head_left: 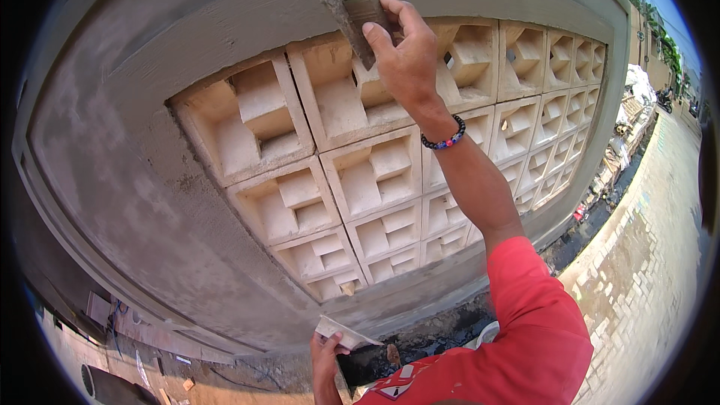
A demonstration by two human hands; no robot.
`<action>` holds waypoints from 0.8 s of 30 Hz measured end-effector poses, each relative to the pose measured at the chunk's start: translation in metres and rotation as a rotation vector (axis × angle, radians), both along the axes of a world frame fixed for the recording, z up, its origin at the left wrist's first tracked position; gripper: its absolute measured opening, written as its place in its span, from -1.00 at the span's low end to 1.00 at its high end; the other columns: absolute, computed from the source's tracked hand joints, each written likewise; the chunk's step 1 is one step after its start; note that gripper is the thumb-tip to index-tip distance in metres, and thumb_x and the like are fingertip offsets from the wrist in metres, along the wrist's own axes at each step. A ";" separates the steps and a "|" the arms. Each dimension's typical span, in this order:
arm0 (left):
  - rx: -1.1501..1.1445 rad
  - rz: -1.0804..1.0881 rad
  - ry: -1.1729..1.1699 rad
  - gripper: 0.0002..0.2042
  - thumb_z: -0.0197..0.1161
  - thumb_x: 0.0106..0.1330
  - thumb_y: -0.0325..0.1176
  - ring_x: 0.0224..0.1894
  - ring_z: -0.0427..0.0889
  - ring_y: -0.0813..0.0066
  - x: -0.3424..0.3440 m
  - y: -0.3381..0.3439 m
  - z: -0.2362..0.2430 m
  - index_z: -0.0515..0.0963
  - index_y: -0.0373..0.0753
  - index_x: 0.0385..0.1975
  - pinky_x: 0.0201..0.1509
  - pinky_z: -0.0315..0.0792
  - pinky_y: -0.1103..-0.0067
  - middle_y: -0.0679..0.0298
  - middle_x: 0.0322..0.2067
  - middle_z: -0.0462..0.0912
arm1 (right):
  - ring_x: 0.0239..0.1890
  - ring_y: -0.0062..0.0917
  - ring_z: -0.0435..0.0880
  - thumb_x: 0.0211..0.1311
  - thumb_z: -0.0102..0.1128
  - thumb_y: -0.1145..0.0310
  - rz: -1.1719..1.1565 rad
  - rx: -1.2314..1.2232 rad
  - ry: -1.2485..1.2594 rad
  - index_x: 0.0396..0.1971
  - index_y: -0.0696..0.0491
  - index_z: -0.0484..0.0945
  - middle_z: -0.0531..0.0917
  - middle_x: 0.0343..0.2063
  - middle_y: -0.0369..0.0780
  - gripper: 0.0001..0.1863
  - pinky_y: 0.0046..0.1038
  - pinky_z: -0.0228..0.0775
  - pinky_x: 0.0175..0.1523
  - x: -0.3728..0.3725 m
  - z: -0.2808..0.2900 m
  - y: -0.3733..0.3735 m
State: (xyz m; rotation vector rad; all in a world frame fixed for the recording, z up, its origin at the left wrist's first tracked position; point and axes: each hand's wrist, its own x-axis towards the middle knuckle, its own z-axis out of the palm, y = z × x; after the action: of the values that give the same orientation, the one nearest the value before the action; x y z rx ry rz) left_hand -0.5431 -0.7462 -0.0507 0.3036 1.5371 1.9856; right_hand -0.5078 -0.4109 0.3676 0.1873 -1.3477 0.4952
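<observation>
My right hand [409,52] is raised to the top edge of a panel of cream ventilation blocks [311,151]. Its thumb and fingers grip the block-shaped handle of a small plastering float [363,13], whose thin, mortar-stained plate lies at or close to the grey plaster band [247,19] above the blocks. I cannot tell whether the plate touches the plaster. Low down, my left hand [325,361] is closed on a pale flat plate [346,332] with a pointed corner, held below the panel's bottom edge. Part of its underside is hidden.
Smooth grey plaster [97,135] frames the panel. Below runs a dark, wet ditch [450,324] with debris. A paved lane [630,277] lies to the right, with white sacks [636,90] piled beside the wall. A round pipe [112,386] lies at the lower left.
</observation>
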 end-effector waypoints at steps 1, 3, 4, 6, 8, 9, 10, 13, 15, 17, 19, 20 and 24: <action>-0.003 0.014 -0.002 -0.66 0.22 0.16 -0.50 -0.52 0.64 0.36 -0.001 0.000 -0.004 0.41 -0.44 -0.06 -0.63 0.52 0.61 0.10 -0.37 0.63 | -0.30 -0.51 0.63 0.11 0.21 0.44 -0.068 -0.049 0.072 -0.12 0.25 0.50 0.66 -0.32 -0.12 -0.67 -0.50 0.46 -0.13 0.018 0.005 0.035; -0.029 -0.003 -0.014 -0.66 0.22 0.16 -0.50 -0.54 0.64 0.35 -0.005 -0.002 -0.010 0.41 -0.44 -0.06 -0.63 0.52 0.60 0.09 -0.37 0.63 | -0.34 -0.61 0.61 0.12 0.19 0.48 -0.150 -0.193 0.167 -0.12 0.24 0.51 0.66 -0.36 -0.19 -0.69 -0.55 0.45 -0.17 0.063 0.015 0.097; -0.043 -0.012 -0.020 -0.65 0.22 0.16 -0.50 -0.54 0.64 0.34 -0.006 -0.001 -0.011 0.41 -0.44 -0.05 -0.63 0.52 0.60 0.09 -0.37 0.63 | -0.36 -0.61 0.61 0.12 0.19 0.48 -0.210 -0.249 0.194 -0.11 0.24 0.52 0.66 -0.37 -0.20 -0.69 -0.55 0.46 -0.21 0.086 0.020 0.137; -0.055 -0.033 -0.032 -0.65 0.23 0.16 -0.49 -0.55 0.64 0.35 -0.006 0.003 -0.007 0.41 -0.43 -0.05 -0.63 0.52 0.59 0.10 -0.36 0.63 | -0.41 -0.63 0.59 0.12 0.19 0.48 -0.265 -0.363 0.243 -0.11 0.22 0.52 0.66 -0.40 -0.22 -0.69 -0.56 0.45 -0.30 0.128 0.027 0.204; -0.057 -0.066 -0.032 -0.65 0.24 0.16 -0.48 -0.55 0.64 0.36 -0.006 0.008 -0.004 0.41 -0.42 -0.05 -0.62 0.52 0.59 0.10 -0.36 0.63 | -0.45 -0.67 0.57 0.13 0.20 0.47 -0.320 -0.448 0.245 -0.10 0.22 0.53 0.65 -0.41 -0.25 -0.68 -0.58 0.44 -0.37 0.160 0.035 0.242; -0.056 -0.082 -0.027 -0.65 0.24 0.16 -0.47 -0.56 0.63 0.37 -0.007 0.012 -0.001 0.41 -0.41 -0.05 -0.62 0.52 0.60 0.11 -0.36 0.63 | -0.46 -0.69 0.56 0.13 0.20 0.47 -0.376 -0.480 0.221 -0.09 0.22 0.53 0.65 -0.41 -0.27 -0.68 -0.60 0.44 -0.39 0.169 0.038 0.255; -0.052 -0.089 -0.024 -0.65 0.25 0.17 -0.47 -0.56 0.63 0.37 -0.008 0.015 0.000 0.41 -0.41 -0.05 -0.62 0.52 0.60 0.12 -0.37 0.63 | -0.47 -0.70 0.55 0.13 0.20 0.46 -0.423 -0.509 0.192 -0.08 0.22 0.53 0.64 -0.41 -0.28 -0.67 -0.61 0.43 -0.41 0.171 0.040 0.266; -0.091 -0.111 0.020 -0.63 0.24 0.17 -0.40 -0.51 0.64 0.39 -0.013 0.025 -0.004 0.40 -0.39 -0.05 -0.59 0.53 0.59 0.14 -0.37 0.62 | -0.47 -0.69 0.55 0.13 0.22 0.43 -0.308 -0.527 0.155 -0.06 0.23 0.53 0.64 -0.41 -0.30 -0.64 -0.61 0.43 -0.42 0.157 0.041 0.262; -0.050 -0.097 0.015 -0.64 0.25 0.17 -0.43 -0.51 0.63 0.42 -0.009 0.032 0.006 0.40 -0.39 -0.05 -0.59 0.52 0.62 0.16 -0.37 0.61 | -0.47 -0.64 0.56 0.11 0.24 0.39 -0.331 -0.448 0.108 -0.04 0.22 0.52 0.64 -0.41 -0.27 -0.60 -0.55 0.46 -0.36 0.135 0.043 0.230; -0.025 -0.097 0.007 -0.65 0.26 0.18 -0.45 -0.49 0.63 0.45 -0.005 0.032 0.009 0.40 -0.39 -0.05 -0.59 0.51 0.63 0.17 -0.35 0.61 | -0.47 -0.58 0.58 0.10 0.25 0.35 -0.394 -0.335 0.084 -0.04 0.22 0.52 0.65 -0.41 -0.24 -0.58 -0.49 0.49 -0.30 0.104 0.046 0.201; -0.009 -0.122 -0.006 -0.65 0.26 0.18 -0.45 -0.46 0.64 0.45 -0.006 0.030 0.004 0.40 -0.39 -0.05 -0.58 0.52 0.64 0.17 -0.33 0.61 | -0.46 -0.51 0.61 0.08 0.26 0.31 -0.507 -0.184 0.085 -0.04 0.21 0.53 0.66 -0.41 -0.20 -0.56 -0.43 0.50 -0.24 0.067 0.049 0.167; -0.017 -0.106 -0.007 -0.65 0.26 0.18 -0.45 -0.45 0.64 0.45 -0.005 0.027 0.000 0.40 -0.39 -0.05 -0.58 0.52 0.64 0.16 -0.33 0.61 | -0.44 -0.48 0.63 0.08 0.26 0.31 -0.477 -0.141 0.076 -0.05 0.21 0.53 0.67 -0.41 -0.18 -0.57 -0.42 0.49 -0.21 0.047 0.051 0.139; -0.035 -0.030 -0.036 -0.64 0.27 0.18 -0.45 -0.44 0.65 0.43 -0.003 0.010 -0.007 0.40 -0.39 -0.04 -0.57 0.52 0.65 0.15 -0.32 0.61 | -0.31 -0.33 0.69 0.10 0.21 0.32 -0.346 -0.070 -0.037 -0.11 0.20 0.53 0.68 -0.39 -0.07 -0.63 -0.36 0.49 -0.15 -0.026 0.051 0.017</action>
State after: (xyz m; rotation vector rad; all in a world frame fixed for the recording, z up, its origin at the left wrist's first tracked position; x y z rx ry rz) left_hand -0.5458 -0.7365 -0.0575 0.2739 1.5339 1.9291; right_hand -0.5334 -0.3934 0.4184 -0.1128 -1.3624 0.2543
